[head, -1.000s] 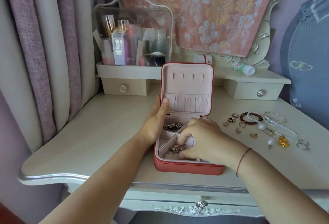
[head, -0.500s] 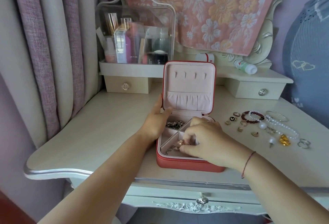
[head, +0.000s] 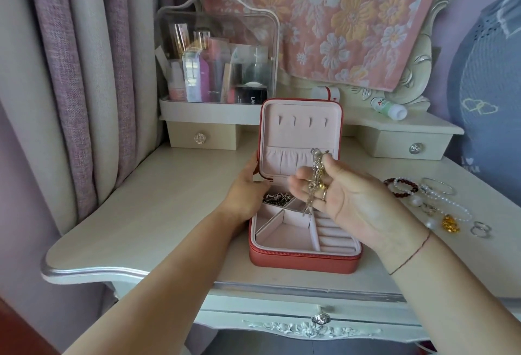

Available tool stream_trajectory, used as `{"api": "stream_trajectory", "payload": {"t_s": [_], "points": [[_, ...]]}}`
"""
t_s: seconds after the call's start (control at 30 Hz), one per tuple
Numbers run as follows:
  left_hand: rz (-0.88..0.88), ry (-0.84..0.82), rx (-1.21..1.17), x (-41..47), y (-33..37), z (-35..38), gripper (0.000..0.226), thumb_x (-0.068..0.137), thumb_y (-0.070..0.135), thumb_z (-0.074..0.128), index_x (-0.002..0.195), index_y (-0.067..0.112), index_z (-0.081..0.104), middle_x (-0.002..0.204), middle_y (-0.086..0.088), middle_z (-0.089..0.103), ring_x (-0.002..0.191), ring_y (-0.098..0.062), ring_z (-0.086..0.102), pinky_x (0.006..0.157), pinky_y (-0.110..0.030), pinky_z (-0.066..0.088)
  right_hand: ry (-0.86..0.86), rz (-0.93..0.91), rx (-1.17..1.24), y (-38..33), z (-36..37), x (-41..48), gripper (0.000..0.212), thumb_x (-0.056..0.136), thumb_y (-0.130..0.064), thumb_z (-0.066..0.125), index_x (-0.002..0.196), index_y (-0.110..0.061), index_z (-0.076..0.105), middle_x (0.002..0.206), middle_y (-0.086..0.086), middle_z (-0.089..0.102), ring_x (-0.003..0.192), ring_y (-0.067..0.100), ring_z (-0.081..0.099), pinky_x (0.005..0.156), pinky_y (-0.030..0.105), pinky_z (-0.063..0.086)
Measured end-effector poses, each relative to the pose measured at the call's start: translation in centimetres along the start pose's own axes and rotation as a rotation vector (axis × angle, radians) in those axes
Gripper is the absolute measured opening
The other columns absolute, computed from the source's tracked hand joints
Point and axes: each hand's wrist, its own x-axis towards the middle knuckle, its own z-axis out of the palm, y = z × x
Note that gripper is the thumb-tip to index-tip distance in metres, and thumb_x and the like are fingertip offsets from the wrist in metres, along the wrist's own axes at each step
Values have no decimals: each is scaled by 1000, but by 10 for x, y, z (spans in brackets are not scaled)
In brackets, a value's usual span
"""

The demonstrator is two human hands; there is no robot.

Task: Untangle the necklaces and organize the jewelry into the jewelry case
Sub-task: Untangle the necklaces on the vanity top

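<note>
The right hand [head: 355,199] pinches a tangled clump of chains [head: 315,179] above the open jewelry case [head: 304,261] at the table's [head: 169,213] front edge. At the case's 9 o'clock, the left hand [head: 248,188] rests open-fingered against its lid edge, bare tabletop beyond. Loose bracelets [head: 403,187] crowd the 3 o'clock side.

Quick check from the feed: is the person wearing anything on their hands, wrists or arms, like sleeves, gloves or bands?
No gloves or sleeves in view; both forearms are bare. The right hand has a thin dark red string bracelet around the wrist. The left hand and its wrist show nothing worn.
</note>
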Motion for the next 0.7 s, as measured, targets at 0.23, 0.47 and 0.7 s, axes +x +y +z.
{"api": "stream_trajectory", "payload": {"t_s": [0.23, 0.47, 0.7], "points": [[6, 40, -16, -1, 2, 0, 68, 83, -18, 44, 138, 22, 50, 119, 4, 67, 106, -7, 65, 84, -19, 52, 21, -21, 89, -14, -5, 7, 24, 91, -27, 45, 69, -21, 37, 59, -5, 34, 49, 7, 31, 52, 18, 38], [9, 76, 50, 1, 4, -11, 64, 81, -16, 45, 127, 26, 58, 111, 10, 70, 104, -11, 66, 88, -28, 54, 90, -46, 147, -15, -22, 6, 34, 90, -25, 47, 56, -21, 49, 59, -4, 33, 47, 7, 31, 44, 16, 30], [-53, 180, 116, 5, 3, -79, 56, 86, -12, 51, 121, 31, 57, 108, 9, 69, 95, -8, 66, 76, -19, 52, 132, -13, 130, -4, -30, 11, 18, 88, -26, 50, 74, -20, 41, 59, -4, 36, 47, 8, 33, 44, 16, 30]]}}
